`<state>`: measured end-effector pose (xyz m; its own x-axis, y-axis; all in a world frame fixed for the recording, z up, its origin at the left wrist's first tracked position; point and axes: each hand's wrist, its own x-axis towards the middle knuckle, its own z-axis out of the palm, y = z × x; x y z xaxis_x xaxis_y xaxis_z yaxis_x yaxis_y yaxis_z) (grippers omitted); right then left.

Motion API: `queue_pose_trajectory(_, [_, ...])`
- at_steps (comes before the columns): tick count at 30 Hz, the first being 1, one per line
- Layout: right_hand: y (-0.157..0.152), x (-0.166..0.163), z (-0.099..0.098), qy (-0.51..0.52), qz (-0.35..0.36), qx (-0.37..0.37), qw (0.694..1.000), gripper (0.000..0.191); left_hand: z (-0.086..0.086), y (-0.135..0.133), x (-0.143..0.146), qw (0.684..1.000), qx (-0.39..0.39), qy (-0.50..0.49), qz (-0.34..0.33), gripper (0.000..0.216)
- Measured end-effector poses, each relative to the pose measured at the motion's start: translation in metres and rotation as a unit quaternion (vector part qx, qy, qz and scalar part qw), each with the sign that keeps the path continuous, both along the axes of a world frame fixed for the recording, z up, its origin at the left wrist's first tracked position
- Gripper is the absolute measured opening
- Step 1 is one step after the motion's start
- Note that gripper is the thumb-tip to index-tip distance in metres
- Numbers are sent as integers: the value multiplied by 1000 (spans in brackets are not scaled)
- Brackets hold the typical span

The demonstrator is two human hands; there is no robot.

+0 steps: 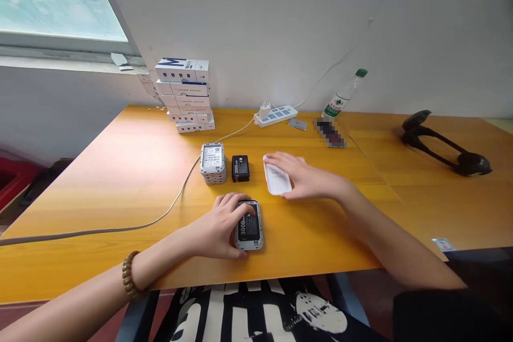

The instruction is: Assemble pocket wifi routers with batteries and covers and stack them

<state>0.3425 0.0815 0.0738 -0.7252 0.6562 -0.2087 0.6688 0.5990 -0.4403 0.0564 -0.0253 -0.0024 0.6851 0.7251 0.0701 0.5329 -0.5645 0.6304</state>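
Gripping the device (251, 245) by its edges, the left hand (224, 224) has its fingers closed, one fingertip on the seated battery (249, 228). Beyond the device and to its right, the right hand (308, 175) has fingers and thumb closed on opposite edges of a white cover (277, 180). Just beyond the device, on the bench (312, 235), a black battery block (240, 168) stands between that cover and a stack of similar devices (213, 164). A cable (172, 208) passes behind the stack and curves away to the device's left. Farther beyond the device are piled boxes (184, 101) on the left, a power strip (277, 115) and, to the right, a bottle (340, 100), a blurred dark object (331, 132) and a black band (473, 163).
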Motion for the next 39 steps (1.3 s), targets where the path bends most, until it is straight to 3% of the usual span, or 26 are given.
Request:
queue_pose_trajectory(6, [56,-2,-20,-47,-18,-39,998,108,-7,19,11,999,3,-23,-22,92])
queue_pose_trajectory(10, [59,2,-30,-56,-13,-53,997,117,-15,25,10,998,2,-52,-28,105])
queue_pose_trajectory(15, [50,0,-21,-51,-39,-56,996,121,-17,25,4,997,-7,-76,-29,105])
queue_pose_trajectory(17, [39,-4,-13,-13,-50,-40,998,107,-17,25,3,997,-15,-77,-23,104])
queue_pose_trajectory(20, [12,-14,-7,48,-16,-29,998,47,-17,25,3,996,-24,-88,-18,109])
queue_pose_trajectory(22, [-9,-23,-8,37,38,-49,997,24,-18,25,3,995,-30,-100,-11,112])
queue_pose_trajectory(26, [-38,-41,-18,-24,70,1,997,14,-20,25,3,991,-60,-119,16,112])
queue_pose_trajectory(31, [-43,-50,-27,-37,27,35,998,15,-22,25,3,989,-75,-123,36,115])
queue_pose_trajectory(36, [-41,-55,-30,-48,-31,3,998,11,-23,25,3,990,-71,-119,27,112])
queue_pose_trajectory(39, [-43,-57,-31,-53,-53,20,997,13,-24,25,2,989,-74,-129,28,112])
